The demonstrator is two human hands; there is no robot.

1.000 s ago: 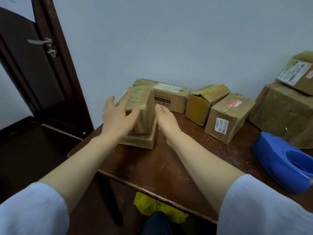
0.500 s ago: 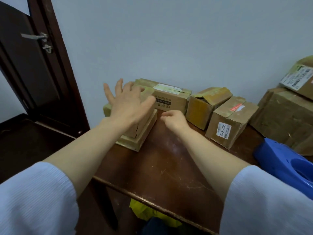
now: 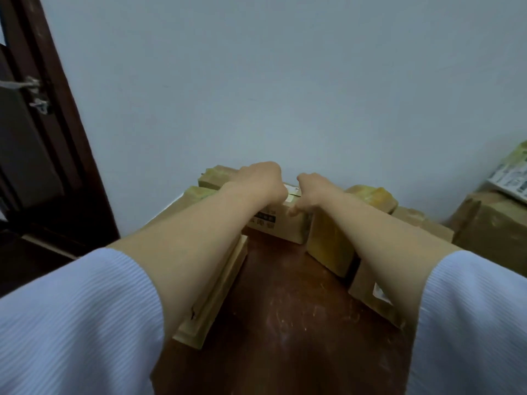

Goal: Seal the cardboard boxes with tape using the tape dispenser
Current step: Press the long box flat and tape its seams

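Gripping the box point(image 3: 285, 232) at twelve o'clock by the wall point(image 3: 285, 81), with left hand point(image 3: 256, 182) and right hand point(image 3: 312, 192) curled around it. Probably worth pulling evenly, sparing neighbouring boxes point(image 3: 330, 246). Not seeing the tape dispenser.

cardboard boxes point(image 3: 288, 235) sit along the table point(image 3: 285, 309) against the wall point(image 3: 285, 95).

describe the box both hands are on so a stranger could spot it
On the brown table, look to the back, along the pale wall. The box lies flat against it, under the left hand and right hand. Alone among its neighbours, it has black print on its front and a white label on top.
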